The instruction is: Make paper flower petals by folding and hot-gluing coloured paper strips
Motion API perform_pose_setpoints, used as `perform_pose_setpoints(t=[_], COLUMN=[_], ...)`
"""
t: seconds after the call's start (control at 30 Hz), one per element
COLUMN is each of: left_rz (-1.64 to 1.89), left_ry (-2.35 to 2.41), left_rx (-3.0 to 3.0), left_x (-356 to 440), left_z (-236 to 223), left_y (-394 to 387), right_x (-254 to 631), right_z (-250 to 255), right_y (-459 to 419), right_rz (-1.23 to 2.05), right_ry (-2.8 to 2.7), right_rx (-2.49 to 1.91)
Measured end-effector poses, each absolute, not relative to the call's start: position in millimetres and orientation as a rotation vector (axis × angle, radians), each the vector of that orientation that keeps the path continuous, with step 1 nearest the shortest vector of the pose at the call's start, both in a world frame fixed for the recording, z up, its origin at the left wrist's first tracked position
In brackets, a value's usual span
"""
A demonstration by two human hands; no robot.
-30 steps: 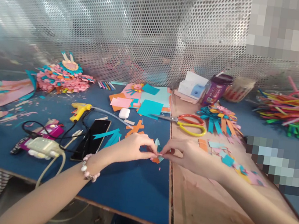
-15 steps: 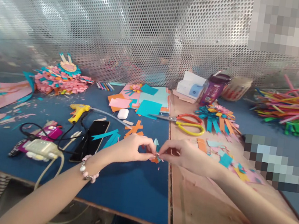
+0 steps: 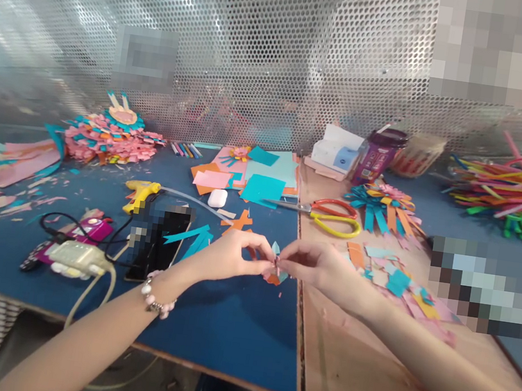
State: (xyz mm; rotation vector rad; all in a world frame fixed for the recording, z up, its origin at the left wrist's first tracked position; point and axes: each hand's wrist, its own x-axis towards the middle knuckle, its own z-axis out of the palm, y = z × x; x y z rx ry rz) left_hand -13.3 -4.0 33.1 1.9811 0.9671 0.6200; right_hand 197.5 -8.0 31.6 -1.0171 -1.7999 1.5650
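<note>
Pinching a small paper piece [image 3: 273, 279] between the fingers [image 3: 257, 267] of your left hand [image 3: 227, 259] and right hand [image 3: 323, 269], holding it over the blue tabletop [image 3: 231, 340], scissors [image 3: 333, 225] lying beyond.

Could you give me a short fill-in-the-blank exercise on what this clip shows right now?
1. The left hand has a beaded ____ around its wrist.
2. The scissors have one orange-red handle and one ____ handle.
3. In the picture, the black phone lies to the ____ of the small paper piece that both hands pinch.

Missing words: bracelet; yellow; left.
</note>
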Motion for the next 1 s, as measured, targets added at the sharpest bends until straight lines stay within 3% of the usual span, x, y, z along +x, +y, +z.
perform_pose_setpoints(t=[0.73,1.0], left_rz=[0.689,0.709], left_ry=[1.020,1.058], left_rx=[1.783,1.725], left_x=[-13,-13], left_z=[28,28], left_y=[-5,-5], right_x=[192,187], right_z=[29,24], right_y=[-11,-14], right_rz=[1.598,1.443], right_ry=[-1.626,-1.634], right_rx=[-1.044,-1.113])
